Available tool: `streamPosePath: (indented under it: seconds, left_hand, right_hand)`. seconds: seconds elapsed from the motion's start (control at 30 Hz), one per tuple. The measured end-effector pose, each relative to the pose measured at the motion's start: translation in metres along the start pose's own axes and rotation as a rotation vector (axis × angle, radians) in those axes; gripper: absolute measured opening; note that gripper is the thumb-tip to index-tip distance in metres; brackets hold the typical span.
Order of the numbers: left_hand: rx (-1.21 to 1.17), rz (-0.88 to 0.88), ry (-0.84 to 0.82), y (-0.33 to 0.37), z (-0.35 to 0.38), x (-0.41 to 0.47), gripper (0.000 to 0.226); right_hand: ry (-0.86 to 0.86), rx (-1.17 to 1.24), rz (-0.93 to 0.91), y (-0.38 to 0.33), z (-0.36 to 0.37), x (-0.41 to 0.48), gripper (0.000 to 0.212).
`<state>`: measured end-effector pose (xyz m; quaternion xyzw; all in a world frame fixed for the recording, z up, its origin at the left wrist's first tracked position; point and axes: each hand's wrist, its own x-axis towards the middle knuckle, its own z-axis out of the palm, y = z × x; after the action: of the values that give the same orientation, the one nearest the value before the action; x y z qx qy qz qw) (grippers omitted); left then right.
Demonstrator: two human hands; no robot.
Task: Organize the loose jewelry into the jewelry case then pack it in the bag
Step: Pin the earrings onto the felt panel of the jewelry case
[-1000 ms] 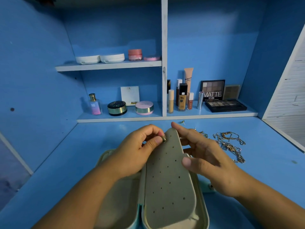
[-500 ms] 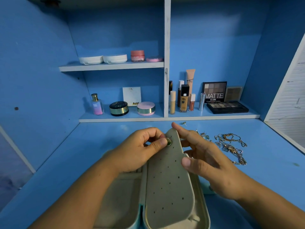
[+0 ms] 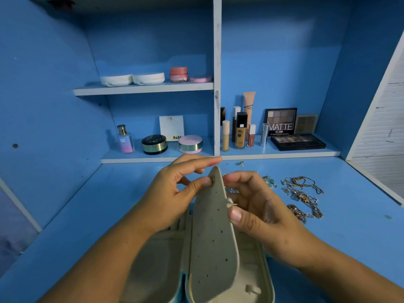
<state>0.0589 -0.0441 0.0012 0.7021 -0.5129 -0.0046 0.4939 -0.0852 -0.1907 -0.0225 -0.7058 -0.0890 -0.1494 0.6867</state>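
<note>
The left hand (image 3: 175,194) is pinching a gold stud (image 3: 212,181) against the top of the perforated panel (image 3: 215,239), its thumb pressing on the stud's face, its index finger stretching out straight over the panel's tip and its other fingers curling behind. The right hand (image 3: 259,207) is gripping the same panel from the other side, its thumb lying on the front edge about a third of the way down and its fingers bending round the back near the top. The panel is standing upright along the middle of the open jewelry case (image 3: 269,281), which is lying on the blue desk (image 3: 349,232) right under both forearms, cream inside and teal at the rim. To the right of the hands, tangled chains (image 3: 302,197) and a few earrings (image 3: 270,181) are lying loose on the desk. Behind them, the shelves (image 3: 142,88) are holding cosmetics, among them an eyeshadow palette (image 3: 297,142) and a perfume bottle (image 3: 125,139)
</note>
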Motion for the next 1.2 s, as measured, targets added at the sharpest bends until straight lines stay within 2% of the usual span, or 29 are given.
streamPosePath:
  seconds: [0.13, 0.23, 0.3, 0.37, 0.43, 0.5, 0.57, 0.67, 0.87, 1.2]
  left_hand:
    - [-0.133, -0.06, -0.022, -0.004, -0.004, -0.001, 0.032]
    - [-0.25, -0.114, -0.011, -0.005, -0.006, -0.001, 0.027]
    - [-0.316, -0.148, 0.009, -0.005, -0.006, -0.001, 0.023]
    - [-0.336, -0.168, 0.023, -0.004, -0.005, -0.001, 0.027]
    - [-0.343, -0.177, 0.032, -0.004, -0.005, -0.001, 0.028]
    - [-0.339, -0.18, 0.04, -0.004, -0.005, -0.002, 0.028]
    - [-0.338, -0.178, 0.049, -0.004, -0.005, -0.002, 0.028]
    - [-0.348, -0.167, 0.059, -0.003, -0.006, -0.004, 0.028]
    - [-0.326, -0.17, 0.056, 0.001, -0.006, -0.004, 0.028]
    - [-0.317, -0.174, 0.044, 0.0, -0.006, -0.004, 0.027]
  right_hand:
    - [-0.073, -0.168, 0.016, -0.001, 0.002, -0.002, 0.047]
    - [-0.115, -0.35, -0.008, -0.006, 0.0, -0.002, 0.045]
    - [-0.101, -0.527, -0.049, -0.007, -0.008, 0.002, 0.035]
    - [0.023, -0.781, -0.066, -0.003, -0.027, 0.008, 0.025]
    - [0.218, -1.01, -0.039, 0.001, -0.055, 0.014, 0.02]
    - [0.357, -1.164, 0.075, 0.002, -0.083, 0.017, 0.019]
    - [0.408, -1.26, 0.211, 0.002, -0.107, 0.016, 0.019]
    - [0.355, -1.287, 0.279, 0.001, -0.12, 0.014, 0.017]
    - [0.175, -1.305, 0.225, 0.007, -0.111, 0.016, 0.016]
    - [0.176, -1.339, 0.248, 0.021, -0.11, 0.024, 0.013]
